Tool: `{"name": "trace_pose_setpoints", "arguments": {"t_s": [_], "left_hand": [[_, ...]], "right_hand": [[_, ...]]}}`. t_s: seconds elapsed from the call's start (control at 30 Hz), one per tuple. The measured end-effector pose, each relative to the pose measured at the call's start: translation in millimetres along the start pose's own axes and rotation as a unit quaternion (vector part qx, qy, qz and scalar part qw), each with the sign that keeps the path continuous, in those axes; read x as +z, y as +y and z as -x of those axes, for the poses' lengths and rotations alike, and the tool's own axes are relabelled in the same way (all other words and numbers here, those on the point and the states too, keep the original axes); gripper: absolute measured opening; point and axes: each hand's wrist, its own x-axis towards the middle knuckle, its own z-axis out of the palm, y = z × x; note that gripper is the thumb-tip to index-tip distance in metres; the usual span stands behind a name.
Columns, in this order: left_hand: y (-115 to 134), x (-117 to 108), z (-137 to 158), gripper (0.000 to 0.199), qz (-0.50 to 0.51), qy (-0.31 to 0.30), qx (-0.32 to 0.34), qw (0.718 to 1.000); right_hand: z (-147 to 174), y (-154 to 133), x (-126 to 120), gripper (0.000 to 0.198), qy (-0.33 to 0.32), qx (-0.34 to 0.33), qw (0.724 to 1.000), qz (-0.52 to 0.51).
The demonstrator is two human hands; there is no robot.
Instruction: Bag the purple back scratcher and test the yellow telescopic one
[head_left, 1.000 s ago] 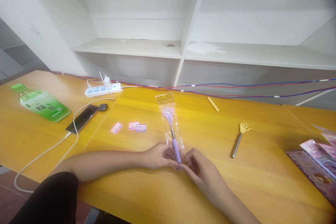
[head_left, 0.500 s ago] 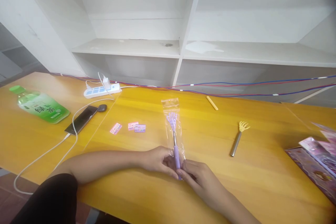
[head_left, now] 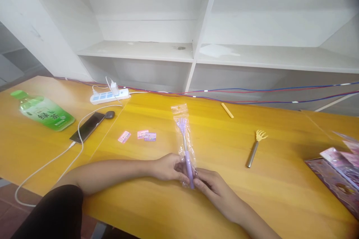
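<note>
A purple back scratcher with a claw-shaped head and metal neck lies inside a clear plastic bag. My left hand grips the bagged handle from the left, thumb along its near side. From the right, my right hand pinches the handle's lower end through the bag. Both hands are closed on it, and some fingers are hidden behind the handle. Off to the right, a second back scratcher with a yellow claw and a metal handle lies unwrapped on the table.
Small printed cards lie left of the bag. Farther left are a phone on a white cable, a green bottle and a power strip. A yellow stick lies at the back. Printed packages occupy the right edge.
The bagged back scratcher has tilted slightly to the left at its claw end. Both hands have shifted only a little and keep their hold.
</note>
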Motion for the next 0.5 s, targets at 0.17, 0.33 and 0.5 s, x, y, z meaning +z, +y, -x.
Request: {"name": "trace_pose_setpoints", "arguments": {"t_s": [0.17,0.33,0.5], "left_hand": [[-2.7,-0.6,-0.3,0.05,-0.012,-0.023,0.017,1.0],[-2.0,-0.2,0.2,0.045,-0.03,-0.045,0.043,0.998],[0.2,-1.4,1.2,0.053,-0.039,-0.023,0.01,0.999]], "right_hand": [[-2.0,2.4,1.2,0.04,-0.007,-0.009,1.0,-0.004],[-1.6,8.6,3.4,0.042,0.013,-0.008,1.0,0.015],[-1.2,5.4,4.2,0.046,-0.005,-0.004,1.0,0.014]]}}
